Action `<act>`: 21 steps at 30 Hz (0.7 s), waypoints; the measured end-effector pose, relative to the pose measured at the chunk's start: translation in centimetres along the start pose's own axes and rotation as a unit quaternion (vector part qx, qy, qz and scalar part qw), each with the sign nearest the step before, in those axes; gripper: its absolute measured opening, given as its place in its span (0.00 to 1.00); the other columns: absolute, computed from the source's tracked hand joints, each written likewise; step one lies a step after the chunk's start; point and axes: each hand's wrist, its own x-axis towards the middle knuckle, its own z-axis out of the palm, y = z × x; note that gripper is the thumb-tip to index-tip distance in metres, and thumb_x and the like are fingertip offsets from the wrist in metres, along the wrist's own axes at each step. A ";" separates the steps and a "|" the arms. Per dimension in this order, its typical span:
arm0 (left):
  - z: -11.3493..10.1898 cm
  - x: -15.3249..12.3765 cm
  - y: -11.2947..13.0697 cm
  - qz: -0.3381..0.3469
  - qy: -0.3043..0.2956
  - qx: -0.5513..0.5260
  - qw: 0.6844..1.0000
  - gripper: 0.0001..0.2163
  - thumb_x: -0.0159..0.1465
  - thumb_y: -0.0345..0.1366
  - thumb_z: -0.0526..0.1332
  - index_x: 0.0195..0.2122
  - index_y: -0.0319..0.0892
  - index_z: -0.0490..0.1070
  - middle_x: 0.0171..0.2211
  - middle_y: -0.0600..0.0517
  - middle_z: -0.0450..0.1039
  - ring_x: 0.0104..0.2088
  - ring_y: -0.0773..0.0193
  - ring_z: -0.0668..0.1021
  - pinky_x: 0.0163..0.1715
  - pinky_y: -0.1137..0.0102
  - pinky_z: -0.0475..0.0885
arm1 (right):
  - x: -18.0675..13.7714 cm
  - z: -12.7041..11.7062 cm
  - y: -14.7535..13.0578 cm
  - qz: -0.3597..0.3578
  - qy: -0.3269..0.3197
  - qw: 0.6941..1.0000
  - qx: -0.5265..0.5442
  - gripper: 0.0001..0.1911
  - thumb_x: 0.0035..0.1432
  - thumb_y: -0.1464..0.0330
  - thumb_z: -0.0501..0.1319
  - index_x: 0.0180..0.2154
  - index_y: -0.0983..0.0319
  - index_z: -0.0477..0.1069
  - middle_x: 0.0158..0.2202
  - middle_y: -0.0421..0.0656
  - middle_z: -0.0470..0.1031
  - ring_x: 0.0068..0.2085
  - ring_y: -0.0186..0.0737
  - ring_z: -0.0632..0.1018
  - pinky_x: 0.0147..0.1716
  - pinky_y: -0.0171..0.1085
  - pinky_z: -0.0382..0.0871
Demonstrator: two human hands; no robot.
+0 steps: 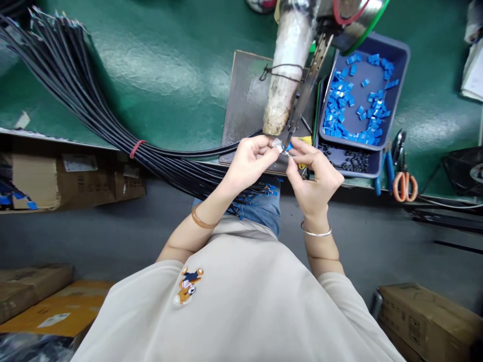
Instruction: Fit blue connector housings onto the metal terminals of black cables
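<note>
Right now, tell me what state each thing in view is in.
Left hand: closed in a pinch, contents unclear
Right hand: pinching, contents unclear
Cables: bundled by a red tie
Upper tray: holding scattered blue pieces
Lower tray: holding black pieces, partly covered
Scissors: lying at the table's edge, handles together

Black cables (pixel 116 132) lie in a curving bundle

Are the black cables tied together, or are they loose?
Tied together: a red band wraps around the black cables, though their left ends fan out.
</note>
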 end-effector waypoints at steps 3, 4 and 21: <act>0.0 -0.1 0.3 -0.007 0.000 0.000 1.000 0.16 0.56 0.47 0.69 0.27 0.37 0.73 0.18 0.58 0.64 0.19 0.78 0.64 0.22 0.78 0.63 | 0.2 -0.1 -0.2 -0.016 0.001 1.000 -0.017 0.06 0.57 0.77 0.62 0.33 0.59 0.70 0.47 0.43 0.81 0.43 0.39 0.84 0.43 0.36 0.82; -0.1 -0.1 0.3 -0.010 -0.001 -0.002 1.000 0.16 0.56 0.47 0.69 0.27 0.37 0.73 0.19 0.58 0.64 0.19 0.78 0.64 0.22 0.78 0.64 | 0.2 -0.2 -0.2 -0.020 -0.002 1.000 -0.022 0.06 0.56 0.77 0.62 0.33 0.59 0.70 0.47 0.43 0.81 0.43 0.38 0.84 0.42 0.36 0.82; 0.1 -0.1 0.4 -0.009 0.010 0.025 1.000 0.15 0.56 0.45 0.69 0.27 0.36 0.73 0.18 0.58 0.63 0.19 0.78 0.62 0.20 0.79 0.60 | 0.3 -0.3 -0.3 -0.021 -0.012 0.998 -0.061 0.06 0.57 0.75 0.62 0.32 0.59 0.70 0.46 0.43 0.81 0.42 0.38 0.84 0.41 0.36 0.81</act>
